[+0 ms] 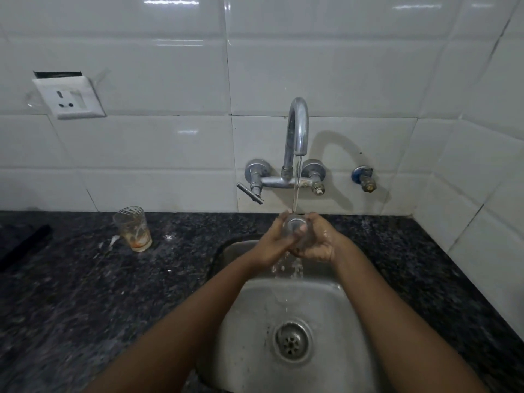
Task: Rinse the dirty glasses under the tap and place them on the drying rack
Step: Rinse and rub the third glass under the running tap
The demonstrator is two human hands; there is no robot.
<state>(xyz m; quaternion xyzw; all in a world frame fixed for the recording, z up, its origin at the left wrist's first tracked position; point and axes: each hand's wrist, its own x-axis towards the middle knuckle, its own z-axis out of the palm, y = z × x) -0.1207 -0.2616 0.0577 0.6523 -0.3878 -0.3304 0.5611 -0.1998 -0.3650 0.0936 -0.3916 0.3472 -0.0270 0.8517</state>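
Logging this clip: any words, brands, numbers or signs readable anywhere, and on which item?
None can be read.
Wall socket: no lettering shows.
Tap: no brand mark shows.
Dirty glass on the counter: only a cut pattern, no print.
Glass held by both hands under the water: no print shows.

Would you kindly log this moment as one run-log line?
step: rinsing | both hands grip glass under tap | water running | dirty glass on counter | rack unseen

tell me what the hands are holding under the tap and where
A small clear drinking glass, gripped round its sides by the left hand and right hand.
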